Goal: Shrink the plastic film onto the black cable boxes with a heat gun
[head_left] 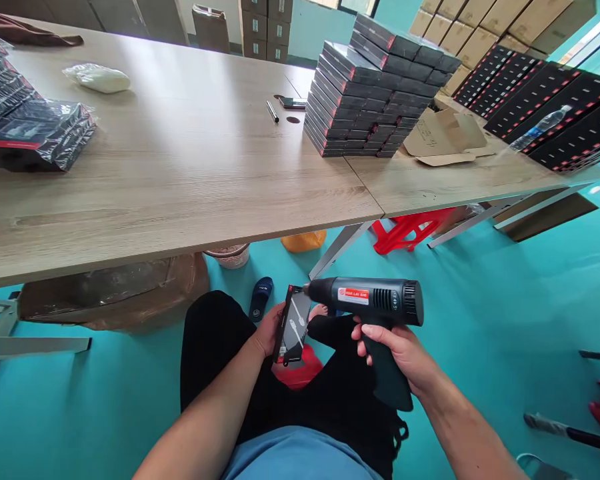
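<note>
Currently, cable box point(294, 327) in left grip point(270, 331), heat gun point(377, 301) in right grip point(401, 351).

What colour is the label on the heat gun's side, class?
The label is mostly red with white lettering; see the head view.

One left hand point(271, 328) and one right hand point(399, 352) are holding two things.
One slim box point(296, 325) and one heat gun point(373, 298) are making up that pair. One pen point(273, 112), one dark flat device point(293, 103), one white pouch point(99, 78), one clear bottle point(540, 129), one orange bag point(304, 241) and one bin point(231, 257) are also showing. One stack of dark boxes point(365, 100) is standing, its layers being hard to count.
</note>
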### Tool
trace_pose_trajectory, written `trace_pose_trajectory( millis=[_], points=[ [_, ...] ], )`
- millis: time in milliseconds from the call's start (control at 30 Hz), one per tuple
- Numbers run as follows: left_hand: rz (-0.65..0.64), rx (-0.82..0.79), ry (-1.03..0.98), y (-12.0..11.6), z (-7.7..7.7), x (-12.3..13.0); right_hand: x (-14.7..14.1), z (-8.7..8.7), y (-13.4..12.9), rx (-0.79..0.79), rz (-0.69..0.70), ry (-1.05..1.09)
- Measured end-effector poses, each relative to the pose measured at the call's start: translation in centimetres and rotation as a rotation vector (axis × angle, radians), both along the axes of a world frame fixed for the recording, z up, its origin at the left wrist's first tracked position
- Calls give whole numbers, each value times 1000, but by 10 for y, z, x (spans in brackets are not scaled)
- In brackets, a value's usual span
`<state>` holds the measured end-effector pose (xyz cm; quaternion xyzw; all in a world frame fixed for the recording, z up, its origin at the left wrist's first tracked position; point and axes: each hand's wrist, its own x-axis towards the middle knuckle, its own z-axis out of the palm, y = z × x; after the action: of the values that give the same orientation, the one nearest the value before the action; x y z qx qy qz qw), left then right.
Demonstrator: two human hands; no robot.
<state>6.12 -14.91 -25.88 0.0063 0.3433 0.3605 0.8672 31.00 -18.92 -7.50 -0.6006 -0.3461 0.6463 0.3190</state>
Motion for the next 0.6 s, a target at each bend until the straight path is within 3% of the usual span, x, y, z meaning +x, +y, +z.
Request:
trace_pose_trajectory(
  millis=[67,233,367,500,600],
  points=[
    [18,17,11,0,-2,1,-2,2,-1,-17,53,40],
    [26,-20,22,0,4,1,-1,-1,-4,5,-70,-65],
    [41,-22,5,1,11,1,-1,-2,-6,-25,74,-16],
    [20,-15,-38,1,7,0,-7,1,-6,14,-40,-80],
    [20,-26,-12,1,4,-1,-10,3,-5,-5,24,-26]
  ],
)
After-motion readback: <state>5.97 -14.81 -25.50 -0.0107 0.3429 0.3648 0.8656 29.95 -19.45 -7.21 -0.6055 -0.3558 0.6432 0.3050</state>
